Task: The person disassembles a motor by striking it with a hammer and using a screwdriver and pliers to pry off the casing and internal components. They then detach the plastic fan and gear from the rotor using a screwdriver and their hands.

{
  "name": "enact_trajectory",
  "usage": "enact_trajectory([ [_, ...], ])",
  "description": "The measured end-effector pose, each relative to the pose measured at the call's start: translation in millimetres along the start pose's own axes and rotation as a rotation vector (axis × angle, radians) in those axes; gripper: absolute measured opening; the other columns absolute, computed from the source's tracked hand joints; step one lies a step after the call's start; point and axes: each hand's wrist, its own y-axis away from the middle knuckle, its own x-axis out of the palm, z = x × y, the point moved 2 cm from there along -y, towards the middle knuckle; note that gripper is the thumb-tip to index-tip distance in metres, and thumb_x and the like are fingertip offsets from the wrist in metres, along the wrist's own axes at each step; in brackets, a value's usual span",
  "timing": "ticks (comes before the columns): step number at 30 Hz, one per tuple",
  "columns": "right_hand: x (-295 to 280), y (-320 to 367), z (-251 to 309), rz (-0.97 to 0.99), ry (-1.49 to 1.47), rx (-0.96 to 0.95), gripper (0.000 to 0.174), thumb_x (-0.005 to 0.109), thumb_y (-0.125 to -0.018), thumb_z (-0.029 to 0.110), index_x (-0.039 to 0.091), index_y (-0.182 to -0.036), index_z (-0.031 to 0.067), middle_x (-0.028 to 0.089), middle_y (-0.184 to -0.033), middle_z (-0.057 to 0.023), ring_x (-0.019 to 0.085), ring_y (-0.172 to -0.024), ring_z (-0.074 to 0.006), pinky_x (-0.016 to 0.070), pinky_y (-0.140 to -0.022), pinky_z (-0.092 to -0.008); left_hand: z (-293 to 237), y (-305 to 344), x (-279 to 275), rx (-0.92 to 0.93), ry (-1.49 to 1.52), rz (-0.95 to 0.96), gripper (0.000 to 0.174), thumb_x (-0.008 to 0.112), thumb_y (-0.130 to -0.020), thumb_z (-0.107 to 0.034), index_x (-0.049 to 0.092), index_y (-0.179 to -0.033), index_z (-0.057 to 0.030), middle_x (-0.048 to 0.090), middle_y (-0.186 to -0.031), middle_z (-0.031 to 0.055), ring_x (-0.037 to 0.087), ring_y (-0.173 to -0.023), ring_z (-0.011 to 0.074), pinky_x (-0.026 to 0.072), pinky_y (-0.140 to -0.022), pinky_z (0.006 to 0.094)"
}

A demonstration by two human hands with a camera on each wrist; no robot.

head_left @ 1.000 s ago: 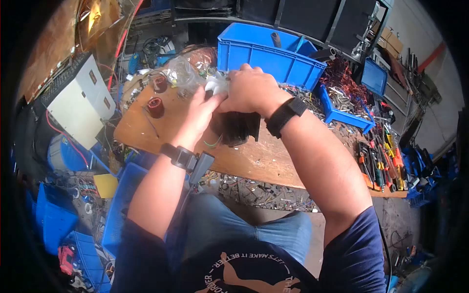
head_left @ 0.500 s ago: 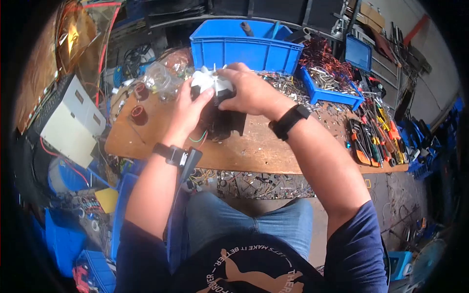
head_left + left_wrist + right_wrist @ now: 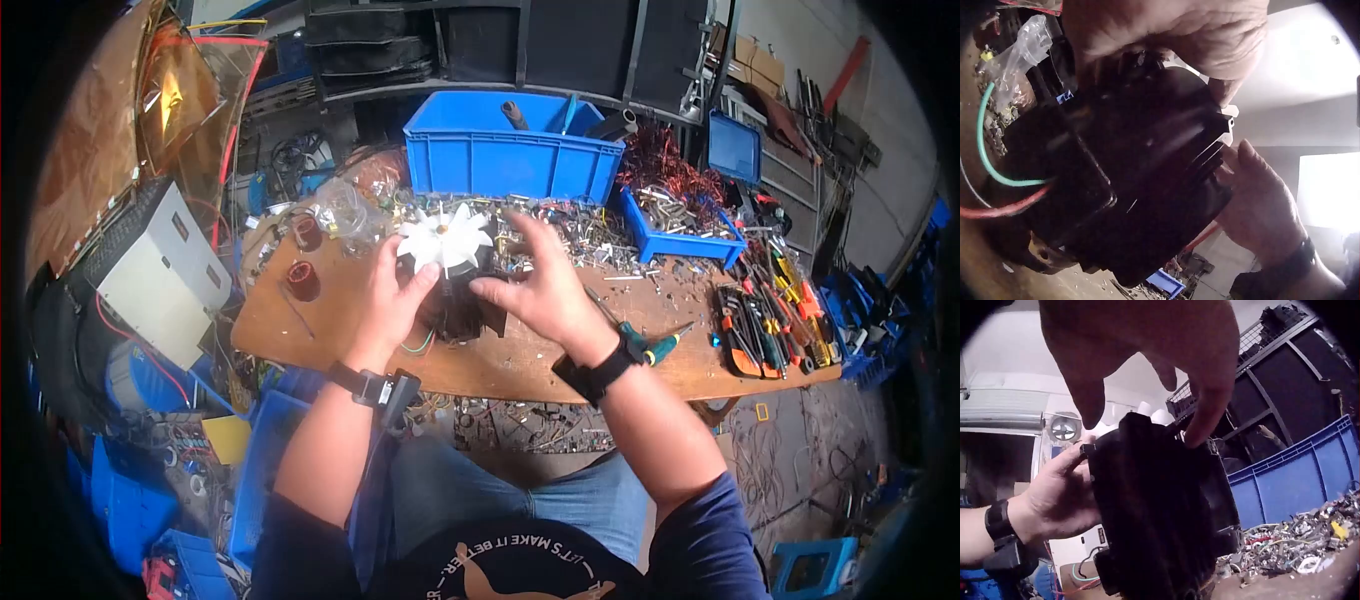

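Note:
On the wooden table stands a black motor (image 3: 460,312) with a white bladed fan (image 3: 446,240) on top. My left hand (image 3: 388,305) grips its left side, thumb in front just under the blades. Spread fingers of my right hand (image 3: 548,292) stand around the right side, the thumb close to the black housing. From the right wrist, these fingers reach down over the upper end of the motor (image 3: 1160,506). A green wire (image 3: 984,134) and a red wire (image 3: 1007,210) come out of the housing in the left wrist view.
Behind the motor sits a large blue crate (image 3: 510,165) among metal scraps. A smaller blue tray (image 3: 690,244) of scraps lies right of it. Hand tools (image 3: 770,320) crowd the right end; a green-handled screwdriver (image 3: 662,348) lies beside the right wrist. Two reddish coils (image 3: 303,280) stand left.
My right hand has come off the fan and spread apart to the right, leaving the white blades in full view. The left hand keeps its grip on the motor. The head view has shifted.

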Motion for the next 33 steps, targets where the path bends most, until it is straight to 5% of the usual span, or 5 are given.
enact_trajectory([
  [11,12.6,21.5,4.1,-0.1,-0.129,0.018,0.053,0.076,-0.08,0.017,0.056,-0.127,0.0053,0.05,-0.128,-0.0169,0.057,-0.11,-0.029,0.0501,-0.09,-0.0375,-21.2,19.6,9.5,0.078,0.03,-0.043,0.069,0.069,-0.088,-0.034,0.037,-0.136,0.0043,0.045,-0.134,0.0154,0.043,-0.125,0.0253,0.0316,-0.108,0.0373],
  [16,15.2,19.6,5.8,-0.096,-0.12,0.058,0.041,0.074,-0.081,0.016,0.063,-0.119,0.0054,0.049,-0.131,-0.0195,0.053,-0.116,-0.0362,0.0438,-0.098,-0.0415,-25.4,20.2,14.8,0.122,0.025,-0.058,0.067,0.069,-0.086,-0.032,0.039,-0.134,0.0038,0.042,-0.135,0.0161,0.042,-0.126,0.0271,0.0301,-0.109,0.0381],
  [20,4.1,19.6,22.3,-0.171,0.158,-0.131,0.035,0.072,-0.081,0.014,0.066,-0.114,0.0064,0.051,-0.129,-0.0212,0.046,-0.121,-0.0402,0.0397,-0.101,-0.0453,-27.8,22.1,11.9,0.133,-0.039,-0.057,0.071,0.07,-0.085,-0.037,0.039,-0.135,0.0031,0.042,-0.133,0.0159,0.042,-0.125,0.0273,0.0305,-0.109,0.0383],
  [27,-6.3,-4.9,43.8,0.035,0.264,-0.272,0.025,0.067,-0.08,0.007,0.069,-0.105,0.0069,0.055,-0.124,-0.0205,0.05,-0.116,-0.04,0.0422,-0.098,-0.0448,-29.7,27.3,15.6,0.188,-0.021,-0.076,0.074,0.073,-0.081,-0.04,0.041,-0.133,0.0022,0.041,-0.133,0.0172,0.043,-0.123,0.0294,0.0341,-0.106,0.0391],
  [33,-7.3,-4.4,28.6,0.07,0.126,-0.156,0.021,0.062,-0.083,0.005,0.07,-0.102,0.0059,0.055,-0.126,-0.0207,0.051,-0.117,-0.0384,0.0424,-0.099,-0.0427,-32.7,30.3,18.7,0.209,0.009,-0.063,0.074,0.076,-0.079,-0.038,0.043,-0.132,0.0021,0.042,-0.132,0.0185,0.045,-0.122,0.0311,0.0371,-0.104,0.0401],
])
